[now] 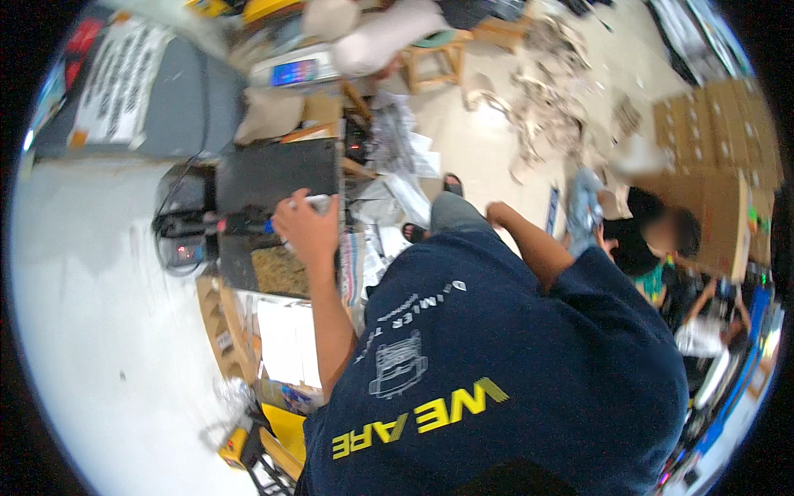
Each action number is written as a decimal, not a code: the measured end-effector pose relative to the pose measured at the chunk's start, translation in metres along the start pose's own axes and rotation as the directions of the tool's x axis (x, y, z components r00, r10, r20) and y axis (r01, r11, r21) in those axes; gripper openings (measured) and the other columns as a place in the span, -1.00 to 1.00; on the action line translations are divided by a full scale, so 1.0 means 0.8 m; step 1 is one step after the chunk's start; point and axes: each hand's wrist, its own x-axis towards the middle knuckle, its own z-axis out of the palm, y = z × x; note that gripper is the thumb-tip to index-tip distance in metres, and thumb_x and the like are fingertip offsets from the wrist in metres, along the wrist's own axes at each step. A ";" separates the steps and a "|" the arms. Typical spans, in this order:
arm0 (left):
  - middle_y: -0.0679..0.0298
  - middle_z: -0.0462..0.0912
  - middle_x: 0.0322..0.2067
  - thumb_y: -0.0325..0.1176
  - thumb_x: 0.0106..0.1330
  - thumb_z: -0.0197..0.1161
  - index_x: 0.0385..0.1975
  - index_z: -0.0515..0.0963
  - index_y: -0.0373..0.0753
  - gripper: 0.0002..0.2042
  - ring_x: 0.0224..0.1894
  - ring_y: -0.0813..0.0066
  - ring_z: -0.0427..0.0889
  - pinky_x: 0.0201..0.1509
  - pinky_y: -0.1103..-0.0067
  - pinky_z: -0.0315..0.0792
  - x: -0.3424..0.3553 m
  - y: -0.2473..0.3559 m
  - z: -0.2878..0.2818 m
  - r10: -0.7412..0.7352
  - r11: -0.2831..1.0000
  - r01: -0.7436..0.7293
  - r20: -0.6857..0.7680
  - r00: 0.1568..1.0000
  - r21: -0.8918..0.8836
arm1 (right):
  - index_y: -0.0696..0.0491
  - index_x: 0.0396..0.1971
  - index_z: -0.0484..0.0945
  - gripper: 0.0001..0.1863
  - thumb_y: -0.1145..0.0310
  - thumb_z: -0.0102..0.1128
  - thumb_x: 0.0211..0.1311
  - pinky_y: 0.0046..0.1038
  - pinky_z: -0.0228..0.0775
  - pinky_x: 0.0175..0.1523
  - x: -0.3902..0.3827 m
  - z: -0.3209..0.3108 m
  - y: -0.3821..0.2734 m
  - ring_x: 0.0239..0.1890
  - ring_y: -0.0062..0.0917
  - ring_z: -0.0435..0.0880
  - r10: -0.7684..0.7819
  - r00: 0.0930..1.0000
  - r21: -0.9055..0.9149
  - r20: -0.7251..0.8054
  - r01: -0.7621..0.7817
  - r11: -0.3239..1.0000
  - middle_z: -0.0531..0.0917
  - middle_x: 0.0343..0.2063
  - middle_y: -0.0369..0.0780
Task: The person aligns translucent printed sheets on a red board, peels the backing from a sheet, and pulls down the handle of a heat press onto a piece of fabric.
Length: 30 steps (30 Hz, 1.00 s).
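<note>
A dark flat worktop (273,178) lies to my left, against a pale wall. My left hand (306,225) is over its near edge, fingers curled round a small whitish thing (318,202) whose kind I cannot make out. Just past the fingertips shows a bit of blue, beside a black device (186,227) with a red light and a cable. A rough brown patch (281,271) lies on the worktop near my left wrist. My right hand (496,213) hangs low beside my leg, apart from the worktop; its fingers are too small and blurred to read.
Crumpled papers (397,198) crowd the space beside the worktop. Tan scraps (550,107) litter the floor ahead, near a wooden stool (434,66). At right, a person in black (633,227) sits near stacked cardboard boxes (715,128). A lit blue display (295,73) stands beyond the worktop.
</note>
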 end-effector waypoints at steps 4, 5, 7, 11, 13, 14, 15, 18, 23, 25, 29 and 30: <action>-0.02 0.46 0.02 0.06 0.16 0.46 0.01 0.56 -0.22 -0.44 0.19 -0.06 0.38 0.43 0.04 0.11 0.003 0.002 -0.008 0.020 0.999 -0.020 0.001 1.000 -0.033 | 0.12 -0.39 0.78 -0.73 0.27 0.36 -0.07 -0.16 0.63 -0.08 0.024 0.022 0.021 -0.18 -0.08 0.80 -0.067 0.997 -0.076 0.027 0.069 0.995 0.77 -0.26 0.06; -0.03 0.46 0.02 0.05 0.16 0.46 0.01 0.56 -0.23 -0.45 0.20 -0.07 0.38 0.44 0.03 0.10 0.002 0.003 -0.006 0.005 0.998 -0.005 0.005 1.000 -0.064 | 0.08 -0.37 0.79 -0.71 0.21 0.33 -0.02 -0.16 0.63 -0.07 0.043 0.036 0.047 -0.16 -0.08 0.79 -0.100 0.995 -0.136 0.026 0.102 0.985 0.77 -0.26 0.04; -0.05 0.46 0.02 0.03 0.17 0.46 0.01 0.56 -0.24 -0.46 0.20 -0.09 0.38 0.45 0.02 0.08 0.000 -0.002 -0.018 -0.026 0.998 0.027 0.012 1.000 -0.055 | 0.07 -0.28 0.78 -0.64 0.16 0.36 -0.04 -0.15 0.63 -0.02 0.044 0.016 0.017 -0.09 -0.06 0.77 -0.151 0.983 -0.159 0.104 0.166 0.973 0.77 -0.18 0.02; -0.05 0.45 0.05 0.01 0.13 0.48 0.01 0.57 -0.22 -0.45 0.22 -0.09 0.36 0.45 0.04 0.08 -0.003 -0.007 -0.013 -0.053 0.998 0.053 -0.011 0.999 -0.035 | 0.12 -0.33 0.78 -0.66 0.39 0.50 -0.25 -0.22 0.65 -0.07 0.045 0.000 0.020 -0.15 -0.12 0.81 -0.407 0.907 -0.350 0.104 0.417 0.839 0.78 -0.23 0.01; -0.07 0.43 0.06 0.01 0.14 0.47 0.02 0.57 -0.23 -0.46 0.25 -0.11 0.34 0.49 0.03 0.05 -0.002 -0.003 -0.016 -0.059 0.996 0.058 -0.013 0.998 -0.068 | 0.09 -0.25 0.79 -0.65 0.38 0.48 -0.17 -0.24 0.65 -0.01 0.040 -0.018 0.006 -0.11 -0.09 0.79 -0.253 0.954 -0.343 0.161 0.294 0.892 0.79 -0.21 0.00; -0.08 0.44 0.07 0.04 0.17 0.44 0.03 0.57 -0.23 -0.44 0.29 -0.13 0.32 0.53 0.00 0.00 -0.001 -0.004 -0.020 -0.071 0.994 0.073 0.031 0.997 -0.076 | 0.10 -0.26 0.79 -0.68 0.37 0.44 -0.10 -0.22 0.65 0.01 0.036 -0.037 -0.014 -0.10 -0.07 0.79 -0.282 0.936 -0.390 0.213 0.346 0.853 0.78 -0.20 0.03; -0.10 0.44 0.09 0.06 0.18 0.43 0.04 0.57 -0.23 -0.43 0.29 -0.13 0.32 0.54 0.00 -0.01 0.000 -0.002 -0.018 -0.077 0.993 0.080 0.035 0.996 -0.085 | 0.11 -0.27 0.79 -0.71 0.35 0.40 -0.04 -0.21 0.64 0.03 0.038 -0.052 -0.009 -0.09 -0.05 0.78 -0.283 0.924 -0.443 0.259 0.374 0.815 0.77 -0.18 0.05; -0.13 0.45 0.12 0.10 0.21 0.39 0.09 0.56 -0.24 -0.41 0.30 -0.13 0.32 0.54 -0.01 -0.02 0.000 -0.002 -0.018 -0.090 0.991 0.095 0.049 0.995 -0.090 | 0.17 -0.17 0.73 -0.68 0.30 0.31 0.14 -0.11 0.59 0.07 0.031 -0.103 -0.051 -0.04 0.04 0.74 -0.306 0.947 -0.185 -0.099 0.285 0.941 0.73 -0.17 0.16; -0.08 0.50 0.11 0.08 0.34 0.30 0.14 0.56 -0.26 -0.44 0.30 -0.08 0.34 0.54 0.05 0.03 -0.002 0.001 -0.033 -0.112 0.983 0.119 0.062 0.992 -0.138 | 0.15 0.14 0.52 -0.56 0.34 0.27 0.29 -0.13 0.52 0.10 -0.092 -0.257 -0.277 -0.04 0.01 0.68 -0.382 0.683 0.145 -0.622 0.581 0.801 0.66 -0.05 0.09; -0.03 0.52 0.09 0.04 0.39 0.25 0.12 0.57 -0.26 -0.49 0.30 -0.03 0.36 0.54 0.08 0.07 -0.004 -0.005 -0.028 -0.107 0.954 0.092 -0.039 0.994 -0.284 | 0.15 0.19 0.43 -0.53 0.40 0.26 0.30 -0.16 0.50 0.09 -0.164 -0.309 -0.361 -0.02 -0.03 0.64 -0.432 0.418 0.103 -0.799 0.804 0.586 0.54 0.07 0.05; 0.04 0.56 0.07 -0.08 0.35 0.25 0.11 0.57 -0.26 -0.55 0.25 0.04 0.43 0.50 0.15 0.13 -0.006 -0.023 0.000 -0.042 0.949 -0.010 -0.159 0.986 -0.316 | 0.16 0.14 0.46 -0.53 0.37 0.28 0.25 -0.17 0.43 0.12 -0.205 -0.349 -0.470 -0.04 -0.09 0.55 -0.560 0.068 -0.089 -0.825 0.965 0.247 0.52 0.04 0.00; 0.05 0.56 0.07 -0.11 0.34 0.25 0.12 0.56 -0.26 -0.55 0.25 0.04 0.43 0.51 0.16 0.13 -0.009 -0.025 0.002 -0.016 0.965 -0.042 -0.218 0.976 -0.259 | 0.14 0.10 0.50 -0.56 0.34 0.29 0.24 -0.18 0.42 0.11 -0.204 -0.355 -0.491 -0.06 -0.12 0.53 -0.634 0.013 -0.140 -0.773 0.972 0.190 0.53 0.01 -0.02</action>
